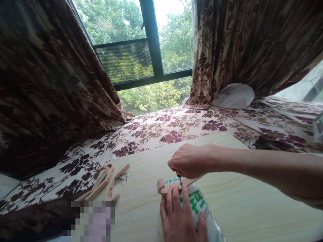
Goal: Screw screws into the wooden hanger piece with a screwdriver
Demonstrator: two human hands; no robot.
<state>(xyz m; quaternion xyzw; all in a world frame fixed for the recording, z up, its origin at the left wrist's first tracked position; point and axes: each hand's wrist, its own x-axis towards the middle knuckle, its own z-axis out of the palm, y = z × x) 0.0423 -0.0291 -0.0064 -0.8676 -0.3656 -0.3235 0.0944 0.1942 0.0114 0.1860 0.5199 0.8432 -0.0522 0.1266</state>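
My right hand is closed in a fist around a screwdriver, whose handle is hidden inside it. The thin dark shaft points down at a pale wooden piece with a curled left end. Flat on that piece lies my left hand, its fingers stretched out and its fingertips close to the screwdriver's tip. Beneath the wood and the left hand is a white packet with green print. Whether a screw sits under the tip is too small to tell.
Several curved wooden pieces lie at the left of the pale wooden board, beside a scatter of small dark screws. Flowered cloth covers the surface behind. A white bag rests by the curtain, near the window.
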